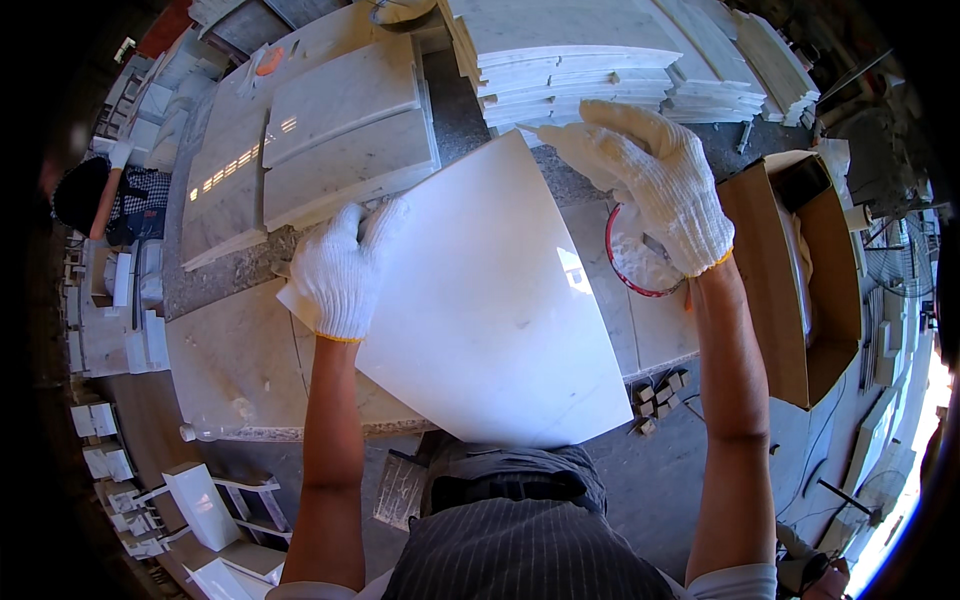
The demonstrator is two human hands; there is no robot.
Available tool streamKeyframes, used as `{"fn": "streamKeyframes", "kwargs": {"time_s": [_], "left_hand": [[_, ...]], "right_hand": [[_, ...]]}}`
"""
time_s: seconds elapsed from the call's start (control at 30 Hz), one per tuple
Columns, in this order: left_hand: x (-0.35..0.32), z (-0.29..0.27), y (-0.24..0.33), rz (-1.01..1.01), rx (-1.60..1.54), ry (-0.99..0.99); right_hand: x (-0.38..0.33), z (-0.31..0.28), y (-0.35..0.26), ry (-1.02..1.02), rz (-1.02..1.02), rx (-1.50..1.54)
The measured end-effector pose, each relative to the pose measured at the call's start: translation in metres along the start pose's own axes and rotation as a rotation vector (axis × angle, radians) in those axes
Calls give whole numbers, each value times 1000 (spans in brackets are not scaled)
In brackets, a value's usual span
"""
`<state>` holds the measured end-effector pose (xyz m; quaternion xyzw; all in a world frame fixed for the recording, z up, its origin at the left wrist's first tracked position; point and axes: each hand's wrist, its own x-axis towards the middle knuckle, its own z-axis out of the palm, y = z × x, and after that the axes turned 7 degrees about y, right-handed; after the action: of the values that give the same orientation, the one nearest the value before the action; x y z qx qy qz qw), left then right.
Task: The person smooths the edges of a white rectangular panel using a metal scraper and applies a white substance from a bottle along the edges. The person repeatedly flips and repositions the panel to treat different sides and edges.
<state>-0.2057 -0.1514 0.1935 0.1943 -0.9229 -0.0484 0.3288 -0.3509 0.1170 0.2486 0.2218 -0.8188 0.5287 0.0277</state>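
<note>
A polished white stone tile (490,310) is tilted in front of me, its near edge close to my waist. My left hand (345,268), in a white knit glove, is closed on the tile's left edge. My right hand (665,185), gloved the same way, is raised beside the tile's far corner. Its fingers curl around a pale, thin piece (570,152) whose kind I cannot make out. Just below the right hand sits a round, red-rimmed container (612,250) with white material inside, partly covered by the glove.
Flat stone tiles (345,100) lie at the far left, and tall tile stacks (575,60) stand at the back. An open cardboard box (835,330) is on the right, near a fan (897,255). Small blocks (660,398) lie below the bench edge. Another person (140,195) works far left.
</note>
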Motion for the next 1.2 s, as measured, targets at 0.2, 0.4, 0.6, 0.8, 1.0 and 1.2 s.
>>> {"fn": "streamKeyframes", "kwargs": {"time_s": [0.2, 0.4, 0.6, 0.8, 1.0, 1.2], "left_hand": [[1, -1, 1, 1, 3, -18], [0, 1, 0, 12, 12, -7], [1, -1, 1, 6, 8, -11], [0, 0, 1, 12, -2, -2], [0, 0, 0, 25, 2, 14], [1, 1, 2, 19, 4, 9]], "right_hand": [[2, 0, 2, 3, -25, -10], [5, 1, 4, 6, -30, 1], [6, 1, 10, 9, -91, -41], [7, 1, 8, 13, -51, -52], [9, 1, 7, -8, -20, -34], [9, 1, 11, 38, -82, -76]]}}
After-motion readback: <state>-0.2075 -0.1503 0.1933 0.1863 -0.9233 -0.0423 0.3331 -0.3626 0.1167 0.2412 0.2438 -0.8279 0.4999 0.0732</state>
